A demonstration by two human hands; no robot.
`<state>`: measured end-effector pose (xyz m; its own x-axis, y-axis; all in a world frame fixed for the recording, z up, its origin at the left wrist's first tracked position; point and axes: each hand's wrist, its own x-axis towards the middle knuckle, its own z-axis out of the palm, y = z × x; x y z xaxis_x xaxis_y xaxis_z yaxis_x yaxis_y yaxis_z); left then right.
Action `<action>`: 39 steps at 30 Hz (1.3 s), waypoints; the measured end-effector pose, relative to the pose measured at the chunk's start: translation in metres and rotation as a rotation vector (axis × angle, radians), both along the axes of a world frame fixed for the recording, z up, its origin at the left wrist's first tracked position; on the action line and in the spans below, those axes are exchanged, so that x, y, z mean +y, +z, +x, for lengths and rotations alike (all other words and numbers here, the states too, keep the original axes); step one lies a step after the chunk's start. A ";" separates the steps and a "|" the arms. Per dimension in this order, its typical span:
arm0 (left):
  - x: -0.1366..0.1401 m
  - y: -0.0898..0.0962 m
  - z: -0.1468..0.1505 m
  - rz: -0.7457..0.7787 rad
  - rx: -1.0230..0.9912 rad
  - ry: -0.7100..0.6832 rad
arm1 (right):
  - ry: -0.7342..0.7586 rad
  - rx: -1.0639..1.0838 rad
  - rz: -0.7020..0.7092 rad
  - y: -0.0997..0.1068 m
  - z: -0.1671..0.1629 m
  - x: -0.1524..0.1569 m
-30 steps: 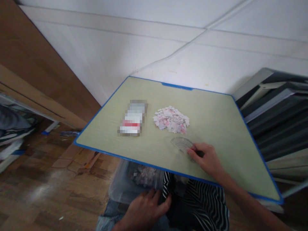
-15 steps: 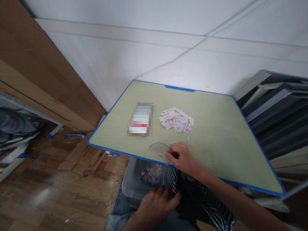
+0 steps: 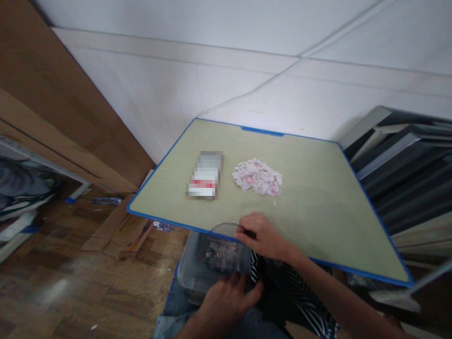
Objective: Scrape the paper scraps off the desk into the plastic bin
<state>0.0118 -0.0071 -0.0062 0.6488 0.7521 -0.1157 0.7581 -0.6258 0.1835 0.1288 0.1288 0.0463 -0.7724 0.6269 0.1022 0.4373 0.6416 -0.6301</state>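
Protractor, clear and half-round by its look, lies across the front edge of the table (image 3: 318,202), its left part showing the blue rim through it. From the left, flattened cardboard (image 3: 102,230) lies on the floor, and a flat oblong item (image 3: 205,175), blurred out, rests on the tabletop. Below the front edge sits a see-through tub (image 3: 187,270) with small pale pieces (image 3: 221,256) inside. The left hand (image 3: 229,296) is at the tub's near side, its fingers curled; whether it grips the rim or only rests there cannot be told. Next comes the protractor (image 3: 222,229), pinched between thumb and fingers of the right hand (image 3: 243,234). Beyond that hand, near the middle of the table, is a pile of paper scraps (image 3: 257,176), with one loose bit (image 3: 275,203) just beside it. As for progress, pieces already lie in the tub, while the pile is left on the tabletop, apart from the protractor. Dark panels (image 3: 406,174) stand at the far right.
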 end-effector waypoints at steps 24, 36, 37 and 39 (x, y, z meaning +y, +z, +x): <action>0.003 0.006 -0.001 -0.017 0.054 -0.016 | -0.174 -0.131 0.080 0.016 0.136 0.040; 0.001 0.001 -0.001 0.003 0.052 0.008 | -0.229 -0.170 -0.010 0.022 0.161 -0.024; 0.001 0.001 -0.001 0.003 0.058 0.010 | -0.229 -0.175 -0.027 0.022 0.162 -0.026; 0.001 0.001 -0.001 0.000 0.069 0.015 | -0.233 -0.184 -0.068 0.024 0.164 -0.029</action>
